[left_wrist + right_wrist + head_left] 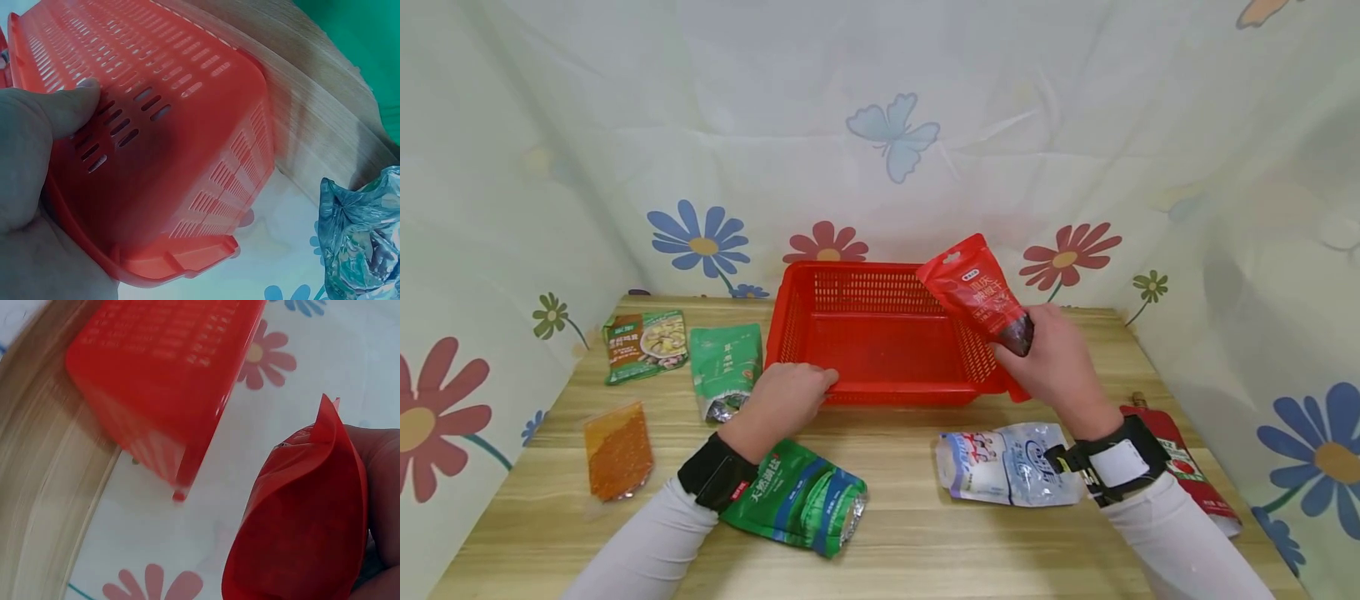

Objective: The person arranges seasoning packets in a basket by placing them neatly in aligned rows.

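A red plastic basket (pixel 887 390) with slotted walls stands at the back of the table. My left hand (pixel 786 398) grips its near rim toward the left corner; in the left wrist view the thumb (pixel 75 106) lies against the outer wall, and the other fingers are hidden. My right hand (pixel 1052 358) holds a red snack pouch (pixel 973 287) by its bottom end, tilted over the basket's right side. The pouch has a hang hole and a dark window. In the right wrist view, the pouch's red base (pixel 300 531) shows close up beside the hand.
Left of the basket lie a brown-green packet (pixel 646 343), a green pouch (pixel 727 362) and an orange packet (pixel 618 450). A larger green pouch (pixel 808 500) lies beneath my left wrist. Toward the right are a white-blue pouch (pixel 1007 465) and a dark red spouted pouch (pixel 1187 467). Flowered cloth (pixel 880 67) surrounds the table.
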Demonstrator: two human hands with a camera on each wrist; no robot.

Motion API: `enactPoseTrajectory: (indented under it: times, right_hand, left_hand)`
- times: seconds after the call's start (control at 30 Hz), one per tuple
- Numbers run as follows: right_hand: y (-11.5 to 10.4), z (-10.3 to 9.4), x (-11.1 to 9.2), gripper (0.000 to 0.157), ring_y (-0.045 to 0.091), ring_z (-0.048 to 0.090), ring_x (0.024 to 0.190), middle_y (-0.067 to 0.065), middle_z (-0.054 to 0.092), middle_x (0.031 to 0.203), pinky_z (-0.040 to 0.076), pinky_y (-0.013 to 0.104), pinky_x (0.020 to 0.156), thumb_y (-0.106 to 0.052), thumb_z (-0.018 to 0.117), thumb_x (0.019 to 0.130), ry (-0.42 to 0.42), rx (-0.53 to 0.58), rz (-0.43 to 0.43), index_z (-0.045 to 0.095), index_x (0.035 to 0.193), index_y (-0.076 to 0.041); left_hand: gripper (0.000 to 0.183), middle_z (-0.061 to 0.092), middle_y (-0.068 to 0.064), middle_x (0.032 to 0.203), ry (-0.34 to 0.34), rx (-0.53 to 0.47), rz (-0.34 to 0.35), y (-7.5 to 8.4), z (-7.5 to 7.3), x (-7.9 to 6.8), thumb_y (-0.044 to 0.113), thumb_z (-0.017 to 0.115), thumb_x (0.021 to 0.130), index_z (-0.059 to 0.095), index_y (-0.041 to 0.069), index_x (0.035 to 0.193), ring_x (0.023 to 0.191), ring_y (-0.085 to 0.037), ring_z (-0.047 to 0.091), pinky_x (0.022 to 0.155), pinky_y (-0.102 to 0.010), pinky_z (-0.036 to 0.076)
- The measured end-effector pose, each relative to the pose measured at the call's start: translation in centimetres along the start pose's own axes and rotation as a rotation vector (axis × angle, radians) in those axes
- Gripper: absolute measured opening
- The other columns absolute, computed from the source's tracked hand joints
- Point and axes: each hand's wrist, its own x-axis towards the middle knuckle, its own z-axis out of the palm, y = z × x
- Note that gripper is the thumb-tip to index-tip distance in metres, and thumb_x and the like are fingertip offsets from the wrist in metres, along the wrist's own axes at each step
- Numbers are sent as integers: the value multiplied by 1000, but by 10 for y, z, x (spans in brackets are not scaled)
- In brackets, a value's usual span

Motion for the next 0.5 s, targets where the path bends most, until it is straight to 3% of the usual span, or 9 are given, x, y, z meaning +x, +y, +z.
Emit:
enactPoseTrajectory:
  times: [0.5]
  right_hand:
    - [-22,11,-14,61,35,56,111,16,55,126,61,56,86,-28,81,87,-39,49,-45,50,134,-4]
  left_hand:
    - [12,71,1,75,20,6,1,0,1,-1,20,80,89,69,18,95,66,-16,65,61,-31,57]
